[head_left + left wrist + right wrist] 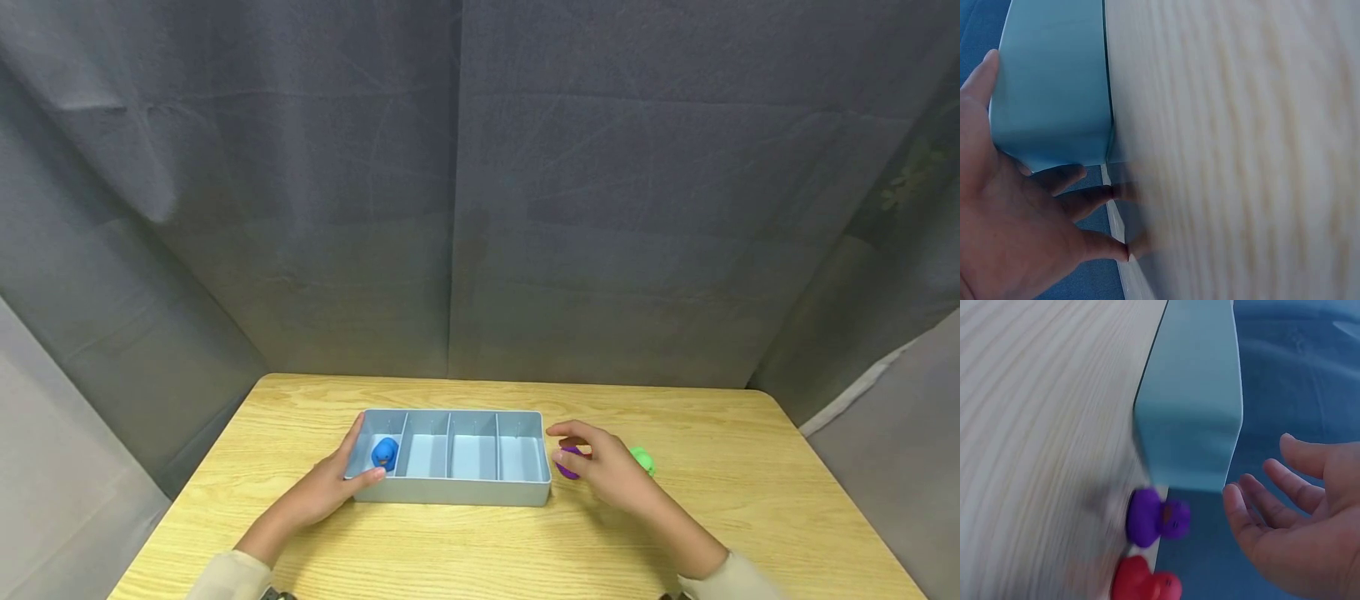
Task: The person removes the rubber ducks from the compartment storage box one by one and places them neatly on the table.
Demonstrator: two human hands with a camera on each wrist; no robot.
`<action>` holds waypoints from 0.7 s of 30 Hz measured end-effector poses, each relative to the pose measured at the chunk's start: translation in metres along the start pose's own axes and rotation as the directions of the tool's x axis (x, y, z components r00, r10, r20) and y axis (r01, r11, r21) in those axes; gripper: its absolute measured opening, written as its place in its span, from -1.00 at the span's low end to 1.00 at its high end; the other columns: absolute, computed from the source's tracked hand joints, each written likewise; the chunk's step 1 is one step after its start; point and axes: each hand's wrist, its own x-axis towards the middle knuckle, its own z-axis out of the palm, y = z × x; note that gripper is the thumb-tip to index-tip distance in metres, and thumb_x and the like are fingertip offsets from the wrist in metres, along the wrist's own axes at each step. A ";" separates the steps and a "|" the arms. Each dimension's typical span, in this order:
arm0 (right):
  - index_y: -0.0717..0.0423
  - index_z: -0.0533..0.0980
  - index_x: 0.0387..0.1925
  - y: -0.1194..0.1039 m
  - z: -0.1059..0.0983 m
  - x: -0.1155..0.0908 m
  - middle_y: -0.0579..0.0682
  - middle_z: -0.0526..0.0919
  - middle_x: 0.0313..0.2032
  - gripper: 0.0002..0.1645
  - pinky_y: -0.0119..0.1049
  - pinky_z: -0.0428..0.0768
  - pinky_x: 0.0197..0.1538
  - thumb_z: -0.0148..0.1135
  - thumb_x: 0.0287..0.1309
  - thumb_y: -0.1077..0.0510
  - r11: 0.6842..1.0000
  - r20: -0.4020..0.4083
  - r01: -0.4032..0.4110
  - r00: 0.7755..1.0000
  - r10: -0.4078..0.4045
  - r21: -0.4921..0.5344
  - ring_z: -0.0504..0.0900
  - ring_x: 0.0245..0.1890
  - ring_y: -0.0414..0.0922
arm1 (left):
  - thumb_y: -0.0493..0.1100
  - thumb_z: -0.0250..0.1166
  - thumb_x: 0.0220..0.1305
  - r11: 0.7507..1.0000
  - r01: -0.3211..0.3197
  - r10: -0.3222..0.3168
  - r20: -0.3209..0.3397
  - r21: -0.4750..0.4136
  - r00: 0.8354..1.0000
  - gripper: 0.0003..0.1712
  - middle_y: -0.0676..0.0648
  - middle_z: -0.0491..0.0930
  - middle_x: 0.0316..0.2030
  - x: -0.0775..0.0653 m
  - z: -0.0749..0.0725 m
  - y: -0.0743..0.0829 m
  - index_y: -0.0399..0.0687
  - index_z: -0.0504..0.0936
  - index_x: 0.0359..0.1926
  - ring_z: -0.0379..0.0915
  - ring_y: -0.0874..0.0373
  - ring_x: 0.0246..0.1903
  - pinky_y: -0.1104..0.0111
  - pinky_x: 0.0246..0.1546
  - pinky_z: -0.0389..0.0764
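A light blue box [450, 492] with several compartments in a row lies lengthwise on the table. My left hand [326, 492] grips its left end, thumb over the front rim and fingers along the end wall. Inside the leftmost compartment sits a blue toy duck [385, 452]. Past the box's right end my right hand [607, 471] hovers with loosely bent fingers, holding nothing. Under it, a purple toy duck [1144, 517] stands close to the box's end wall. A red toy duck [1132, 580] is beside the purple one, mostly hidden by the hand in the head view.
A green toy [642, 460] lies on the table to the right, partly behind my right hand. The wooden table [465, 550] reaches back to grey curtains [337, 208], which also hang along both sides.
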 end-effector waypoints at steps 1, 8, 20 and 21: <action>0.17 0.56 0.22 -0.002 0.003 0.002 0.25 0.65 0.12 -0.60 -0.23 0.72 -0.14 0.29 0.42 0.16 1.000 0.005 0.008 1.000 -0.008 -0.004 0.72 -0.03 0.11 | 0.34 0.19 0.44 1.000 -0.001 0.001 -0.001 0.000 1.000 0.14 -0.29 -0.21 0.63 0.000 0.000 0.000 0.39 -0.45 0.65 -0.11 -0.47 0.52 -0.39 0.38 0.09; 0.09 0.61 0.17 -0.020 0.024 0.012 0.07 0.70 0.12 -0.63 -0.22 0.66 0.02 0.35 0.36 0.16 0.998 0.027 0.051 0.998 -0.050 -0.035 0.65 0.11 0.15 | 0.34 0.20 0.44 1.000 -0.002 0.002 -0.004 0.004 1.000 0.14 -0.31 -0.19 0.63 0.000 0.000 0.000 0.40 -0.45 0.65 -0.08 -0.48 0.51 -0.39 0.38 0.12; 0.13 0.62 0.13 -0.038 0.049 0.026 0.15 0.68 0.13 -0.66 -0.15 0.68 0.08 0.35 0.35 0.22 0.993 0.060 0.114 0.992 -0.114 0.009 0.64 0.15 0.19 | 0.31 0.19 0.46 1.000 -0.007 0.007 -0.002 0.004 1.000 0.14 -0.32 -0.20 0.62 -0.001 -0.001 0.002 0.34 -0.45 0.66 -0.07 -0.49 0.51 -0.38 0.39 0.11; 0.14 0.62 0.13 -0.039 0.051 0.027 0.15 0.68 0.12 -0.66 -0.15 0.69 0.08 0.35 0.35 0.22 0.993 0.067 0.117 0.991 -0.118 0.014 0.64 0.14 0.19 | 0.31 0.19 0.46 1.000 -0.007 0.007 -0.001 0.004 1.000 0.14 -0.32 -0.20 0.62 -0.002 -0.001 0.003 0.34 -0.45 0.66 -0.07 -0.49 0.51 -0.37 0.39 0.11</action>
